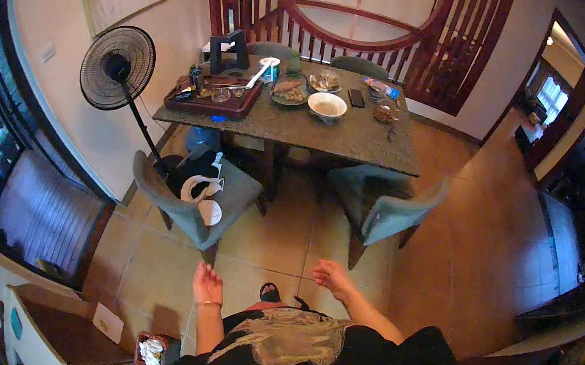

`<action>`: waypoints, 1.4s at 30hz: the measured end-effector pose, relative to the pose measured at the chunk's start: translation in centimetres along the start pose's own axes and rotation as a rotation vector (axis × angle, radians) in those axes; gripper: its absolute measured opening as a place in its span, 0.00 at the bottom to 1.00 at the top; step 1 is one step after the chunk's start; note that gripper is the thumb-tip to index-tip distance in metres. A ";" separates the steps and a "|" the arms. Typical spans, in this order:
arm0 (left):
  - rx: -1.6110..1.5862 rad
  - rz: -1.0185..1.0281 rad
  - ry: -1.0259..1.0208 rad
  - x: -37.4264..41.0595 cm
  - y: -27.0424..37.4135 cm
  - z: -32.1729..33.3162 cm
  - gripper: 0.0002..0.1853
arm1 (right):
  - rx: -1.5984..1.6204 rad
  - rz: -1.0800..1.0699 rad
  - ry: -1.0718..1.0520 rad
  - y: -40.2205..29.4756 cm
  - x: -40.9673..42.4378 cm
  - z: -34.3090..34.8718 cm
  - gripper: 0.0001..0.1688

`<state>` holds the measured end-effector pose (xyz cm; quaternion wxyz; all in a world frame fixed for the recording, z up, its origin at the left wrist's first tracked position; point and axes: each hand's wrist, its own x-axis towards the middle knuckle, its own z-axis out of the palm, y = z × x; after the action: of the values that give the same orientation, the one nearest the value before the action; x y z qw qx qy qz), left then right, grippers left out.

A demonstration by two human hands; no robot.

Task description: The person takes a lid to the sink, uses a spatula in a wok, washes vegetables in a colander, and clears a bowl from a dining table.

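Observation:
My left hand (208, 285) hangs in the air over the tiled floor, its fingers half bent and nothing visible in them. Nearest to it is a grey upholstered chair (246, 179) bearing a white and beige item (201, 191) and black cloth. My right hand (332, 278) is raised on the other side of my body, loosely curled with no object seen in it. Beyond it stands a second grey chair (405, 211). Ahead, a stone-topped dining table (289, 126) holds a white bowl (327, 106), a plate of food (290, 91), a dark phone (356, 98) and a brown tray (209, 102).
A black pedestal fan (117, 67) stands left of the table, near a blue water bottle (203, 139). A waste bin (151, 353) with white paper sits by a cabinet (62, 332) at lower left. Tiled floor (274, 238) stretches toward a doorway (540, 93) on the right.

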<state>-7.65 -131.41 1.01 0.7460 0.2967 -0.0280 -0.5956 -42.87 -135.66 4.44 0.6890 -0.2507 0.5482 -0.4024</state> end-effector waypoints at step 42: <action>0.334 -0.607 0.062 58.5 -33.1 36.3 0.32 | -0.217 0.021 0.021 -39.2 57.5 -5.8 0.17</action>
<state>-33.90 -203.04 -3.14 0.4763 0.4274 -0.0130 -0.7683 -55.07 -204.39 1.89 0.6563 -0.3138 0.5982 -0.3362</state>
